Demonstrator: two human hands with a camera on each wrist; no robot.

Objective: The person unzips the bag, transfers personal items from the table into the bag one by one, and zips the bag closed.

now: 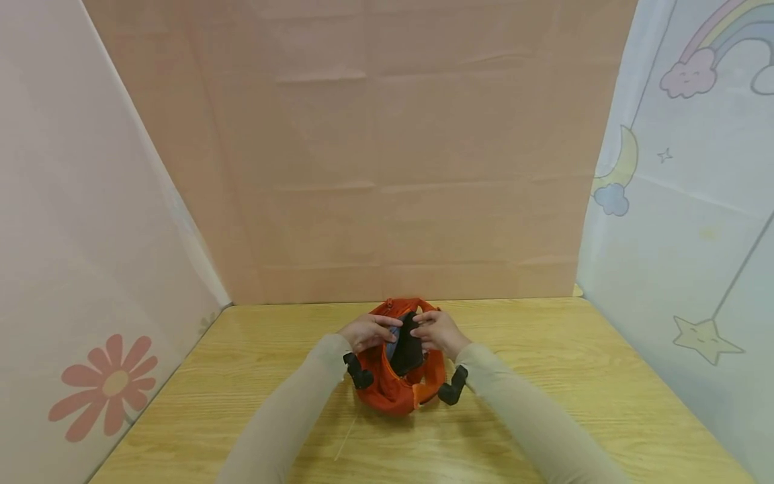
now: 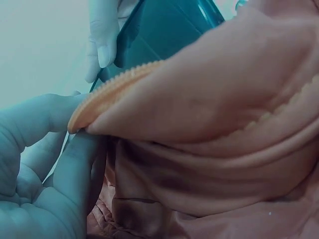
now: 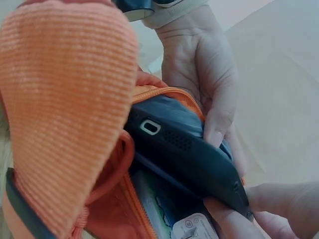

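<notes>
An orange-red bag (image 1: 387,396) lies unzipped on the table, its mouth facing up. My left hand (image 1: 367,331) pinches the zippered edge (image 2: 119,89) of the bag's opening between thumb and fingers. Out of the opening sticks a flat black device (image 3: 184,154) like a phone in a case, with a port and a speaker grille along its end. My right hand (image 1: 441,333) grips one corner of it between thumb and fingers. Deeper in the bag, a white printed label (image 3: 194,229) shows beside clear plastic. The device's lower part is hidden inside.
The wood-grain table (image 1: 272,390) surrounds the bag. A pinkish-tan sheet (image 1: 375,148) hangs behind it, with pale printed sheets (image 1: 695,255) at the sides. A broad ribbed orange strap (image 3: 70,99) arches over the bag. Black wrist mounts (image 1: 453,385) sit on the sleeves.
</notes>
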